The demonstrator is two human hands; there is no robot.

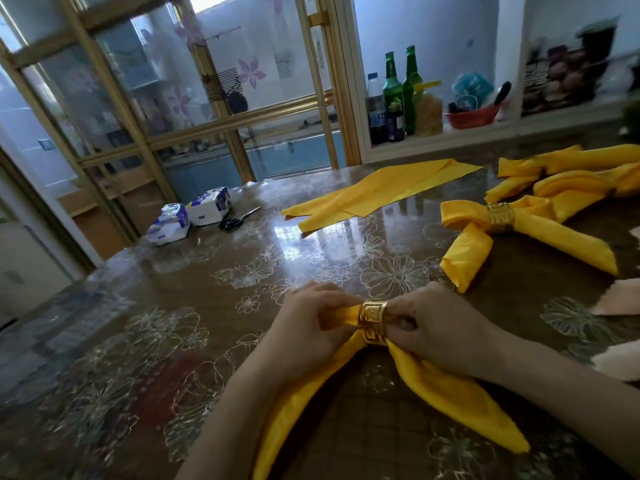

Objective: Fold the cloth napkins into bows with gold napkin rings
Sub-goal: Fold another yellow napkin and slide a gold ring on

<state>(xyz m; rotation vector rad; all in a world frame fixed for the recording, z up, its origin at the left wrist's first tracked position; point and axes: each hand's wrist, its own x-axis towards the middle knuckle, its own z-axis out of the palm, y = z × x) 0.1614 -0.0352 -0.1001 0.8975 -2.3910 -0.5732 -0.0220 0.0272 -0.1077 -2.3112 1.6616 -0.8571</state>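
Spreading across most of the view, a glossy flower-patterned table [311, 244] carries everything. Behind it a white wall niche [433, 142] holds two green bottles [393, 88], darker bottles beside them, a jar with a yellow lid [429, 112] and a red bowl [472, 118] filled with oddments too blurred to name.

Flat yellow napkins [381, 192] lie unfolded at the far middle, their long side running from near left to far right. To the right sits a heap of finished bows [571, 178], and nearer, one finished bow [540, 237] with its own ring, loops spreading left and right.

At the near edge, the napkin [450, 393] in work has two tails that fan out toward the person: the right one ends in a point at lower right, and the left one runs under the forearm and out of the picture. The left hand [308, 327] pinches the bunched cloth that pokes out leftward. The right hand [436, 327] has its fingers curled on the gold ring [373, 322], whose opening faces left and right.

Two tissue packs [169, 223] and black-handled scissors [239, 220] lie at far left.
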